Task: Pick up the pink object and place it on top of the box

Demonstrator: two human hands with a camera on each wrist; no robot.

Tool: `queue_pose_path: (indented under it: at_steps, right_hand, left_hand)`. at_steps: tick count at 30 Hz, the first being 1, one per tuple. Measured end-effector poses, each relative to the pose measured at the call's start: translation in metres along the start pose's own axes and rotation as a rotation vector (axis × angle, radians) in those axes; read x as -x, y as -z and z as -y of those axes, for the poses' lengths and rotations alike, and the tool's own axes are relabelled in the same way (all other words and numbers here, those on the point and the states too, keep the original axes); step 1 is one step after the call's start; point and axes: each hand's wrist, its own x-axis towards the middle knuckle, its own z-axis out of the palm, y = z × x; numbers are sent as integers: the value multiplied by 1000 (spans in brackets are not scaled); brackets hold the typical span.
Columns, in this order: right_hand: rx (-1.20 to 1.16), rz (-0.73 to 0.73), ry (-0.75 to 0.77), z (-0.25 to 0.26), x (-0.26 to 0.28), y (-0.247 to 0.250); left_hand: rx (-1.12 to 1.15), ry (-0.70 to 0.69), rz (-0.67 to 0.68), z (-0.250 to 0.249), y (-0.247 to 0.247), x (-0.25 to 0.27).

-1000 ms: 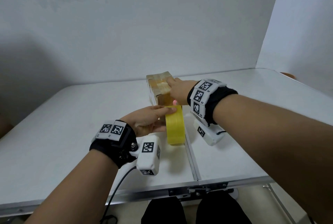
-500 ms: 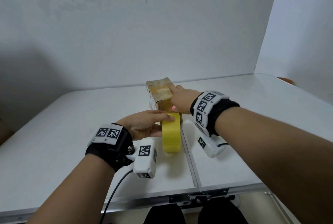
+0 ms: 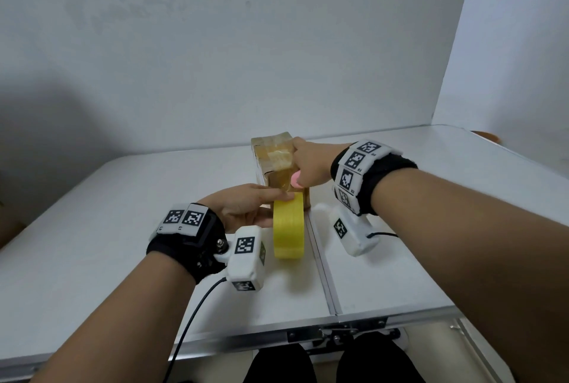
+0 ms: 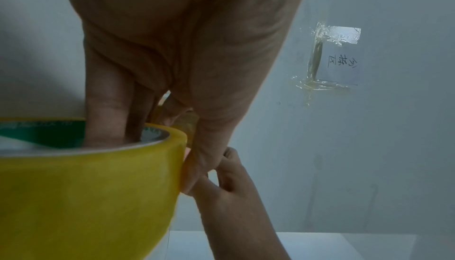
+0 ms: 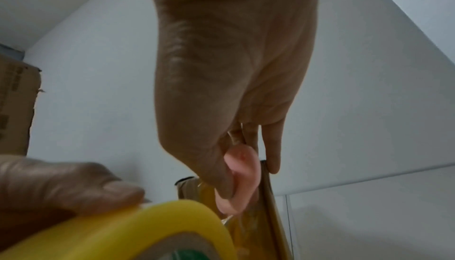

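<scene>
Compared with the earlier head views, the tape roll (image 3: 289,227) stands nearer the cardboard box (image 3: 275,158), its top now just below the box's front face; both hands remain in place. The left hand (image 3: 243,207) holds the roll: fingers pass through the core, thumb against the outer winding, a narrow grip. The right hand (image 3: 309,165) rests on the box, thumb pressing the taped front face, fingers over the top. Box and roll stand on the bench (image 3: 92,244) beside its centre seam. A taped paper note (image 4: 342,60) hangs on the wall (image 3: 277,44) behind. The left wrist camera housing (image 3: 246,255) partly screens the roll's left side.
</scene>
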Motion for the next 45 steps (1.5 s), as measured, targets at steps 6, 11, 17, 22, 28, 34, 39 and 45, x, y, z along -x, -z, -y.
queue_pose_path:
  at_steps: [6,11,17,22,28,34,39,45]
  right_hand:
    - [-31,-81,0,0,-9,-18]
    - [-22,-82,-16,5,-12,-20]
    - [-63,-70,-36,7,-9,-19]
    - [-211,-89,-19,0,-4,-14]
    - [-505,-379,15,-2,-2,-2]
    - [-633,-447,-70,-4,-28,-9]
    - [-850,-412,-170,-9,-49,-18]
    - [-1033,-446,-217,-10,-65,-24]
  left_hand:
    - [0,7,-7,5,2,-2]
    - [14,26,2,3,4,3]
    - [40,28,-5,8,8,6]
    - [26,-19,-106,4,31,8]
    - [71,-39,-297,4,44,4]
    - [-81,-123,-403,4,54,-1]
    - [-314,-256,-587,-2,73,-11]
    - [-653,-399,-660,-5,78,-32]
